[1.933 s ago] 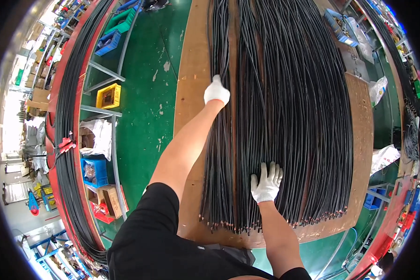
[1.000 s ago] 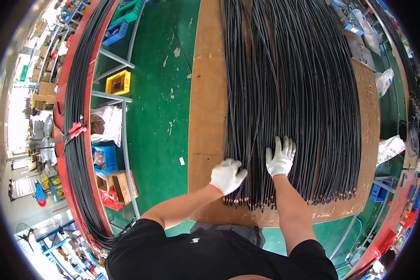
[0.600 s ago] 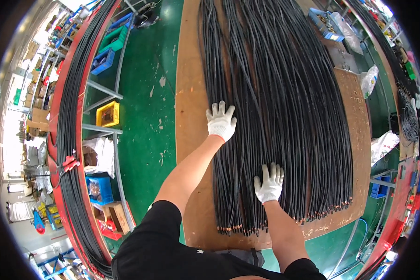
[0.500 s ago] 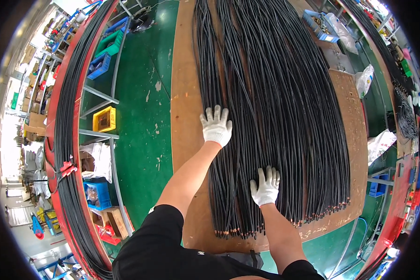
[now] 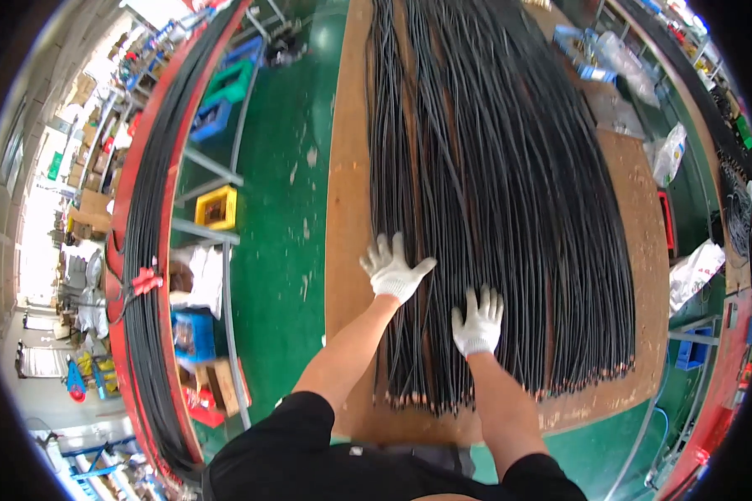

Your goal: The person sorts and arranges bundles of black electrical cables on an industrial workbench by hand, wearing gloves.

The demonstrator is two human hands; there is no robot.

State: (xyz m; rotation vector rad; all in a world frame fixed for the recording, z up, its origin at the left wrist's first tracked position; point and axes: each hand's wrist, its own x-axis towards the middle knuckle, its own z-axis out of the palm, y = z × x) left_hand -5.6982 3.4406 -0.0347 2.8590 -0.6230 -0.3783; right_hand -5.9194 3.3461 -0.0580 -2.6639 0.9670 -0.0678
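Note:
A wide spread of long black cables (image 5: 522, 209) lies lengthwise on the brown table (image 5: 351, 200), their coppery cut ends toward me. In a white knit glove, my left hand (image 5: 393, 270) rests with fingers spread on the leftmost cables, its fingertips near their outer edge. My right hand (image 5: 479, 321), gloved alike, lies flat with fingers stretched on the cables a little nearer and to the right. Neither hand grips a cable. Narrow strips of table show between some of the cable groups.
Left across the green floor (image 5: 288, 217), a red-edged rack (image 5: 125, 238) carries more black cables above a yellow crate (image 5: 216, 208) and blue bins (image 5: 194, 336). At the table's far right are a blue crate (image 5: 583, 52) and plastic bags (image 5: 668, 154); a white sack (image 5: 695, 275) is nearer.
My left hand has moved back toward me along the cables, its thumb now spread wide. My right hand stays flat, slightly farther forward. The view has shifted a little.

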